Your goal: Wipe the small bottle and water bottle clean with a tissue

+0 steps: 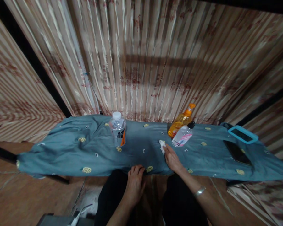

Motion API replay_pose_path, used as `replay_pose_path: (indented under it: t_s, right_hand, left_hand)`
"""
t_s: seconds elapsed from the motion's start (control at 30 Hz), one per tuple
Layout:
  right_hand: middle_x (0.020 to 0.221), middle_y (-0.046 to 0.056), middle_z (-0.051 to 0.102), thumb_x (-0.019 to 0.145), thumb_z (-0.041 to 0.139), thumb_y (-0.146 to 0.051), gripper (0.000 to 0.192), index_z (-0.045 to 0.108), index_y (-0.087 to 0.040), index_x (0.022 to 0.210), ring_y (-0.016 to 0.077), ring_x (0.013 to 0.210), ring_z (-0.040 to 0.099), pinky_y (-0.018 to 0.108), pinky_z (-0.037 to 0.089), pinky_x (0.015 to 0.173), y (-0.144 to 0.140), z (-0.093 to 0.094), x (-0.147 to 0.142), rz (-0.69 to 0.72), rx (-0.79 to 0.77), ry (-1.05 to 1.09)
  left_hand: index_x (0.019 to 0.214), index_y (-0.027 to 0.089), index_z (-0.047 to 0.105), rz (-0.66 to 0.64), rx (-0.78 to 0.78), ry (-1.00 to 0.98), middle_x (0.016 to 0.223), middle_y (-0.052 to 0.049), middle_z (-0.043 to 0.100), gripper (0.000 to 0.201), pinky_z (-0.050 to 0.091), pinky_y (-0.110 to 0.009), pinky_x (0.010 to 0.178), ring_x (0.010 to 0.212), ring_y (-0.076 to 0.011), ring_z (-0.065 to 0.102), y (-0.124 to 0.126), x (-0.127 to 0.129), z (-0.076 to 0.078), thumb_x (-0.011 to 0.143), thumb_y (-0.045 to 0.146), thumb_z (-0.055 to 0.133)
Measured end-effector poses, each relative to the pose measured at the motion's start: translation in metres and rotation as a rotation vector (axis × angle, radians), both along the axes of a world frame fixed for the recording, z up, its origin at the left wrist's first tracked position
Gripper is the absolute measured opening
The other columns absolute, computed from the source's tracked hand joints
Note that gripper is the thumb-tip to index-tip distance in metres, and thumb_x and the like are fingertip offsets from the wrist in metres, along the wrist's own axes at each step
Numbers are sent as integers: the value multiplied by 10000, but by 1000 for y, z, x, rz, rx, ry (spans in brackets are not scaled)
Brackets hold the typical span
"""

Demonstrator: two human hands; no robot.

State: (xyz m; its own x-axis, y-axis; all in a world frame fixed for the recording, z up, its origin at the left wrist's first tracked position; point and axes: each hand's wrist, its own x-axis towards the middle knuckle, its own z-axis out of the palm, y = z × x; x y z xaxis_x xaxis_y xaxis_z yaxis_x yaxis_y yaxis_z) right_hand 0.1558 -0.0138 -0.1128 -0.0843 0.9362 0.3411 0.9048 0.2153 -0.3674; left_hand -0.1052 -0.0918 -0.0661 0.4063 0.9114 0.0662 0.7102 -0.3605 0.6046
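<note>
My right hand (172,158) is closed on a crumpled white tissue (162,146), pressed against the blue-green tablecloth (136,135). Beside that hand stand a clear pump bottle (182,136) with a pink label and black top, and behind it an orange pump bottle (180,122). At the front edge of the table rests my left hand (136,179), its slightly bent fingers lying on the cloth's edge and its thumb out of sight. A clear plastic bottle (118,130) with a white cap stands upright further back, left of centre.
A dark phone (237,152) lies at the right, with a light-blue-framed object (243,134) behind it. Striped curtains (141,62) hang along the back. Black posts (41,73) rise at the sides. My knees are under the front edge, and a grey object (61,219) is on the floor.
</note>
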Motion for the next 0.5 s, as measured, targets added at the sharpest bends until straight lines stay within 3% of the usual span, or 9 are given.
replay_pose_path:
  t_s: [0.13, 0.27, 0.4, 0.5]
  right_hand:
    - [1292, 209, 558, 829, 350, -85, 485, 571, -54, 1260, 290, 1280, 474, 462, 377, 1104, 46, -8, 5, -181, 20, 53]
    - [1294, 249, 533, 787, 356, -25, 493, 565, -18, 1234, 319, 1304, 439, 496, 354, 1108, 95, -8, -22, -228, 14, 65]
    - [1338, 244, 498, 787, 352, 0, 506, 529, 0, 1261, 298, 1333, 404, 479, 316, 1136, 127, -3, -75, -150, -3, 62]
    - [1382, 227, 470, 825, 347, -20, 498, 507, -6, 1296, 269, 1350, 388, 437, 302, 1153, 132, 0, -121, -16, -18, 53]
  left_hand:
    - [1203, 195, 518, 22, -4, -17, 1255, -80, 540, 505, 409, -444, 1000, 1183, -249, 476, 1, 1, -1, 730, 19, 535]
    - [1188, 187, 519, 34, -11, -43, 1242, -84, 541, 492, 409, -457, 994, 1179, -257, 476, 0, 4, 0, 726, 22, 549]
    - [1173, 192, 511, 41, -5, -58, 1231, -85, 541, 497, 412, -477, 979, 1167, -269, 480, -2, 6, 0, 710, 18, 562]
    - [1162, 193, 510, 47, 3, -68, 1224, -83, 545, 484, 422, -474, 963, 1157, -272, 481, -2, 6, -2, 713, 18, 560]
